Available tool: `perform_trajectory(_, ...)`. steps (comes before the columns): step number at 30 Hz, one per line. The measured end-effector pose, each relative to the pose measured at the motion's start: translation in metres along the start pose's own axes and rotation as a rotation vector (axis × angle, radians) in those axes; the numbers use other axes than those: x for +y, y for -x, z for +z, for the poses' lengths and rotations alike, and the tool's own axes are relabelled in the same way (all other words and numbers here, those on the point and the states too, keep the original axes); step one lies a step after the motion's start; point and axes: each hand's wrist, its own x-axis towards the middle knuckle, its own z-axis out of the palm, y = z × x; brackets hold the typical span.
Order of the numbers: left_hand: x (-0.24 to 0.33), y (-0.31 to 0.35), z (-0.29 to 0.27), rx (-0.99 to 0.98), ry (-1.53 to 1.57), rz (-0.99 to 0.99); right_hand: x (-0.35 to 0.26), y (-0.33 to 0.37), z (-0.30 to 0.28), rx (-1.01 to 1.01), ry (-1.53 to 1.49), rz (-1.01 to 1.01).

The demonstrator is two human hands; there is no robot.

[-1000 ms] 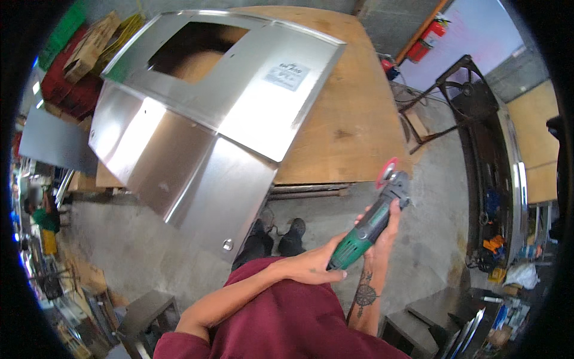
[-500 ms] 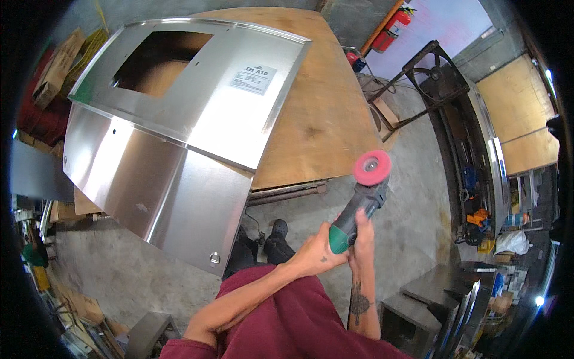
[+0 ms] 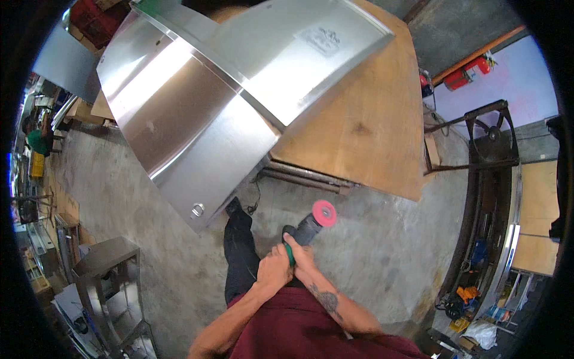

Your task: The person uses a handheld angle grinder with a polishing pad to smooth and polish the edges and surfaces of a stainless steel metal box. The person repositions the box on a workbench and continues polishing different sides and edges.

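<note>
In front of my body I hold an angle grinder [image 3: 307, 231] with a dark body, a green rear section and a round pink disc [image 3: 324, 213] at its head. My left hand [image 3: 274, 269] is closed around its green rear end. Just ahead, my right hand [image 3: 301, 253] wraps the body, its thumb lying along the top. The disc points forward and right, over the floor and touching nothing. Beyond it, at the upper left, a large shiny sheet-metal panel [image 3: 197, 113] with a labelled upper part lies on a wooden tabletop [image 3: 353, 128].
A metal frame stand [image 3: 98, 263] is on the concrete floor [image 3: 179, 272] at the lower left. To the right are a dark frame with a fan [image 3: 493, 133], a fire extinguisher [image 3: 459, 79] and a crowded shelf with an orange tool [image 3: 468, 294]. A dark cable [image 3: 253, 206] hangs under the table.
Both hands have brought the grinder down and left, closer to my body. My view has turned, so the panel and table sit higher and farther right. A dark trouser leg now shows more fully.
</note>
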Motion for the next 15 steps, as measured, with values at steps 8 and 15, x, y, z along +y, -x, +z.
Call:
perform_trajectory(8,-0.016,0.007,0.021,0.197,0.221,0.013,0.076,-0.145,-0.042,-0.010,0.355,0.027)
perform_trajectory(15,-0.110,0.013,-0.098,1.128,-0.292,0.043,0.088,-0.322,-0.043,0.001,0.543,-0.099)
